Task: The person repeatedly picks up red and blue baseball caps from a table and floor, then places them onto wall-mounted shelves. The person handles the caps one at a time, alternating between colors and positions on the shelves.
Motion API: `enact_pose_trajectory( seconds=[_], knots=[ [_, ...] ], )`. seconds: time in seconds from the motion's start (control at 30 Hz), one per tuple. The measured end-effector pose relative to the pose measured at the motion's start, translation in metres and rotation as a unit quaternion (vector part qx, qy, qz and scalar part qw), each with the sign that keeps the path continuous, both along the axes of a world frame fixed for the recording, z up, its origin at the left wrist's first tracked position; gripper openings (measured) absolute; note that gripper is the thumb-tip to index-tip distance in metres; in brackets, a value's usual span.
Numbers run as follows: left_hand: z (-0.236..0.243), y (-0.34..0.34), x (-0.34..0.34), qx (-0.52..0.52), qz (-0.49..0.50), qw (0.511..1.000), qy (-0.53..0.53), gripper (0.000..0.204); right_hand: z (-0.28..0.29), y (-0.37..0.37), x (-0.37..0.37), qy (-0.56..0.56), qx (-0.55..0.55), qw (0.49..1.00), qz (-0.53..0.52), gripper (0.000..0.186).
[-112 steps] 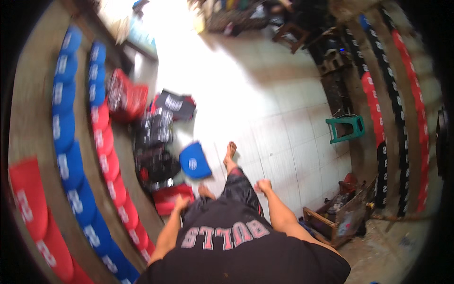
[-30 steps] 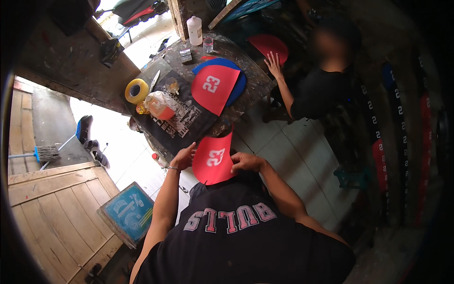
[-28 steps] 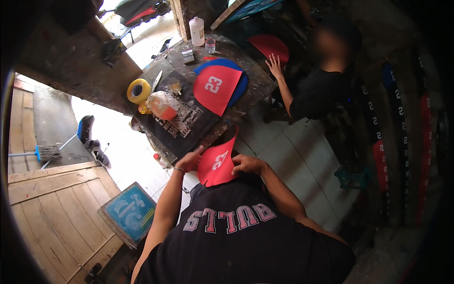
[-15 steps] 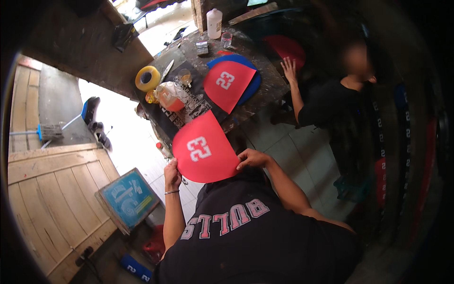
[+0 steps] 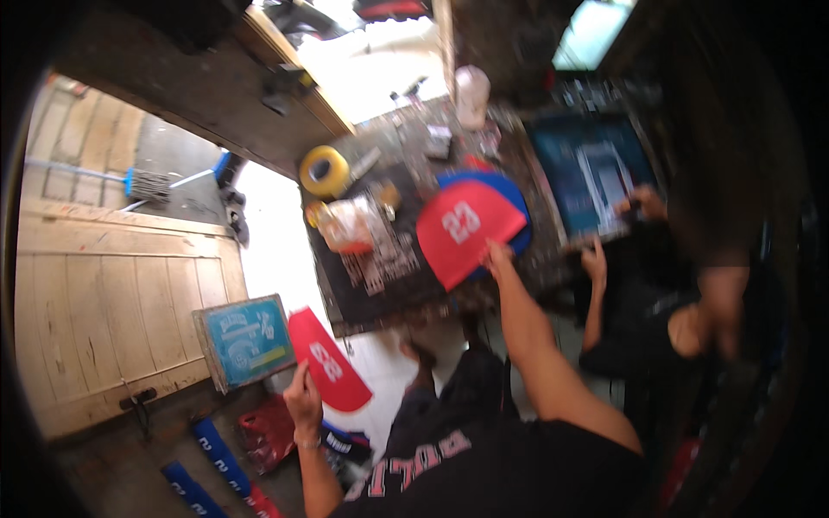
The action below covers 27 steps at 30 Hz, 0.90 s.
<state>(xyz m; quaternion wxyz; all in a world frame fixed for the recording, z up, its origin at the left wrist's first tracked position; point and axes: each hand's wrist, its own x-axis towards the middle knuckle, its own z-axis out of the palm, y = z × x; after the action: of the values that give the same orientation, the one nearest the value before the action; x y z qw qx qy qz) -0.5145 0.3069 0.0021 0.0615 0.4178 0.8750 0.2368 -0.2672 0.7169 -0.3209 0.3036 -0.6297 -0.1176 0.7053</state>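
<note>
My left hand point(image 5: 302, 401) pinches the edge of a red fabric panel point(image 5: 321, 367) with a rounded side and a pale printed figure. This panel hangs tilted beside the table, left of my body. With my right arm stretched forward, my right hand point(image 5: 496, 259) grips the near right edge of another red fabric panel point(image 5: 466, 226), its fingers somewhat blurred. That second panel lies on the table, over blue fabric panels point(image 5: 515, 197) of similar shape that show along its far and right edges.
On the dark table point(image 5: 406, 315) are a yellow tape roll point(image 5: 339, 173), a wrapped bottle point(image 5: 345, 226) and a white bottle point(image 5: 471, 97). A co-worker's hands point(image 5: 641, 204) are at a framed printing screen point(image 5: 553, 186) on the right. Another framed screen point(image 5: 249, 341) leans near the wooden door point(image 5: 112, 319).
My right hand has let go of the first red panel and reached to the one on the table. My left hand has lowered the first panel leftward. The co-worker's framed screen has come onto the table.
</note>
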Motion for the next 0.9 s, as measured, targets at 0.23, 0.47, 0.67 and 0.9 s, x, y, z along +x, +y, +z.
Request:
enact_pose_trajectory(
  seconds=[0.23,0.47,0.67,0.9],
  knots=[
    [0.04,-0.035,0.044,-0.091,0.119,0.985,-0.083,0.029,-0.022,0.024,0.009,-0.062,-0.088,0.994,0.006,0.014],
    [0.03,-0.081,0.101,-0.031,0.205,0.955,-0.211,0.051,0.101,0.006,0.016,0.227,0.141,0.964,0.017,0.014],
    [0.01,-0.166,0.145,0.059,0.303,0.933,-0.184,0.045,0.258,-0.048,-0.05,0.267,0.268,0.912,0.159,0.01],
    [-0.027,-0.319,0.265,0.177,0.472,0.859,-0.089,0.045,0.337,-0.283,-0.176,0.25,0.479,0.723,0.43,0.018]
  ],
)
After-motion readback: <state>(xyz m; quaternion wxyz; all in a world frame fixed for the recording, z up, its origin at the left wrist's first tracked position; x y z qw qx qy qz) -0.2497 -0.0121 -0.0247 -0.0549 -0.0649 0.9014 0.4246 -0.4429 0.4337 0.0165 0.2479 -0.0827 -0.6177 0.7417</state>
